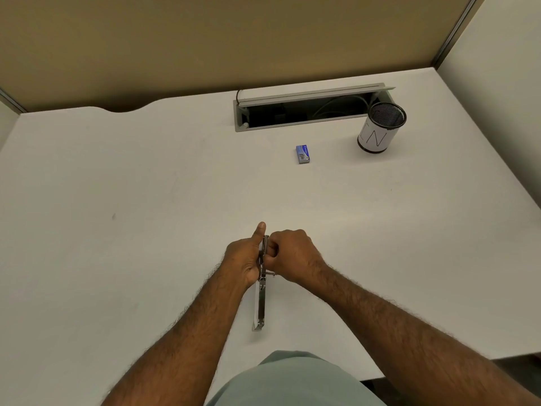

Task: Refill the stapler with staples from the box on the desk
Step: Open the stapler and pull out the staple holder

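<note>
Left hand [244, 259] and right hand [288, 254] are both gripping the opened chrome metal stapler [260, 300]; small blue staple box [302, 154] is lying well apart.

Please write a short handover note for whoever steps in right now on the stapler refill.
Left hand: grip closed around the far half of the stapler, thumb pointing away.
Right hand: fingers curled against the same part from the other side.
Stapler: swung open, chrome arm stretching toward the person over the desk.
Staple box: lying farther back on the desk, apart from both hands; it looks closed.
Mesh pen cup: right of the box, not involved.
Done: stapler opened. Left: fetch staples from the box, load them, close the stapler.
</note>
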Available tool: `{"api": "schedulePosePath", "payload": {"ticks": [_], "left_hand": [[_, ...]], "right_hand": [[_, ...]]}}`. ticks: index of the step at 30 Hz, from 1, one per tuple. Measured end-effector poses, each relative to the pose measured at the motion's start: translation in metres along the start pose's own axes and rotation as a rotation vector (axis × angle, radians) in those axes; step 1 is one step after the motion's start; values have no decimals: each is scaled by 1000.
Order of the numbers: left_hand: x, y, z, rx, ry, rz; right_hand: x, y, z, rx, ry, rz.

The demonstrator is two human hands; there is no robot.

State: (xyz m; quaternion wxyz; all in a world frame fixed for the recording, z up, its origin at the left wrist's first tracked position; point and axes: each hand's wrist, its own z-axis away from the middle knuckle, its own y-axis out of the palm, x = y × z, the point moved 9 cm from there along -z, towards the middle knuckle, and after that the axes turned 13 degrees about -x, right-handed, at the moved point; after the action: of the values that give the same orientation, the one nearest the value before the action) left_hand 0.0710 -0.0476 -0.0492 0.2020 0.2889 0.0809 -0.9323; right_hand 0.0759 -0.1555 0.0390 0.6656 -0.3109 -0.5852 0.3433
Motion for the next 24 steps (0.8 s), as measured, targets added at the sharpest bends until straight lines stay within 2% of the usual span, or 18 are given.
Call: {"api": "schedulePosePath", "payload": {"ticks": [4,8,17,24], "left_hand": [[-7,-4,-3,-29,58,-21],[-8,-10,-8,-67,61,-37],[-5,-10,-13,-48,45,29],[-7,-7,-13,-33,28,48]], "right_hand": [[-27,-10,-2,-92,97,-150],[-68,-7,-1,-96,233,-222],[-127,-19,3,-225,351,-76],[-107,-3,-4,-185,174,-45]]}}
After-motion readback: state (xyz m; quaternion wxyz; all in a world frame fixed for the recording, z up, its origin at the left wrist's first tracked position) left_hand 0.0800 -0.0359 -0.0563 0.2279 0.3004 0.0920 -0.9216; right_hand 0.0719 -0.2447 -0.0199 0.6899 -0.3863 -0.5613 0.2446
